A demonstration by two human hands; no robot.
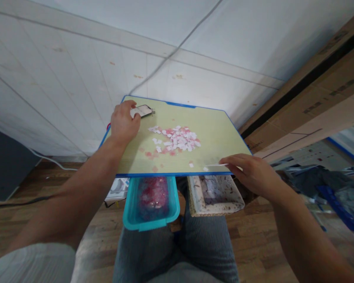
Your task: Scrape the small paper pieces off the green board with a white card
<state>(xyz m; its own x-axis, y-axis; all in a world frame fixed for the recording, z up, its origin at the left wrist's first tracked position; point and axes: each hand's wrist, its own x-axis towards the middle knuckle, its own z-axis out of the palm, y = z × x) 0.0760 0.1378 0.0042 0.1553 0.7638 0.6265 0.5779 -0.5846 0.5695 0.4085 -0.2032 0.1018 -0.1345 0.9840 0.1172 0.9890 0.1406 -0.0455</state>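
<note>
My left hand [124, 120] is closed around the left end of a phone [144, 110], over the far left corner of a pale yellow folding table [218, 133] with blue edging. At the near right edge, my right hand [247, 169] pinches a thin white strip-like tool [216, 165]; its exact kind is not clear. The tool points left along the edge, close to a small white piece [205, 169]. Another white piece [191, 165] lies a little further left. Mid-table, a loose heap of small white and pink pieces [181, 138] is spread out, with pinkish patches around it.
Below the table's near edge, a turquoise tub [177, 202] holds a pink, shiny mass. Right of it stands a lined wicker basket [238, 204] with whitish contents. A white wall [106, 59] rises behind; cardboard boxes [309, 102] lean at the right.
</note>
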